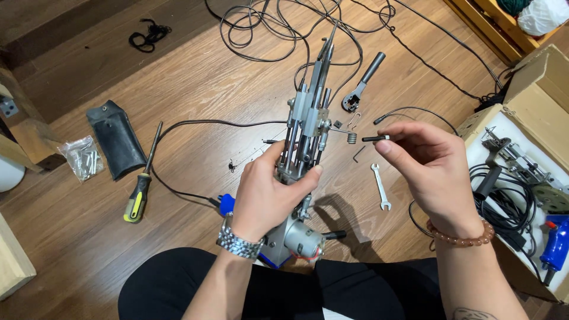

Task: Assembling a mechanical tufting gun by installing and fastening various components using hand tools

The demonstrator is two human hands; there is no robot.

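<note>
My left hand [269, 192] grips a small metal machine frame [308, 118] of rods and grey blocks, held upright over my lap, with a cylindrical motor [302, 239] at its lower end. A coil spring [351, 138] hangs off the frame's right side. My right hand [430, 169] pinches a short black rod with a pale tip [375, 138] between thumb and fingers, just right of the spring. A metal watch is on the left wrist and a bead bracelet on the right.
On the wooden floor lie a yellow-black screwdriver [142, 184], a black pouch [115, 139], a bag of small metal parts [83, 157], a small spanner [380, 186], a hex key [359, 153], a black-handled tool [363, 83] and tangled black cables [284, 29]. An open cardboard box [533, 136] with tools stands at right.
</note>
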